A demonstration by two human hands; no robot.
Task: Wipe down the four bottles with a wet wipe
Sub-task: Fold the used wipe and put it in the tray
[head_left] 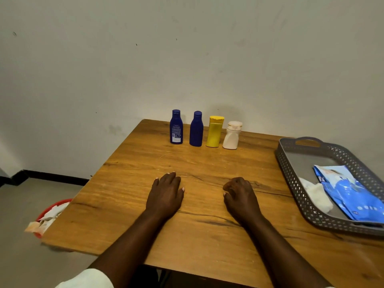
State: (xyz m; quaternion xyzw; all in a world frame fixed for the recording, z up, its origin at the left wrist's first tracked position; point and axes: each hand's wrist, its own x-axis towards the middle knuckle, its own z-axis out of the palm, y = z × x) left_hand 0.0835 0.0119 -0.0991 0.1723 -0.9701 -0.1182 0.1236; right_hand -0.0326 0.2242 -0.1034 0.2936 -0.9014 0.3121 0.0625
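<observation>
Head view shows our left hand (165, 194) flat on the wooden table (124, 204), fingers straight, holding nothing; our right hand (241, 197) rests beside it with fingers loosely curled, also empty. We judge the next reach goes to the wet wipe pack (351, 194), glossy blue plastic lying in the perforated grey tray (291, 179) at the frame's right, nearer our right hand. Four bottles stand upright in a row at centre frame, well beyond both hands: labelled blue bottle (176, 127), plain blue bottle (196, 129), yellow bottle (215, 132), squat white bottle (231, 136).
</observation>
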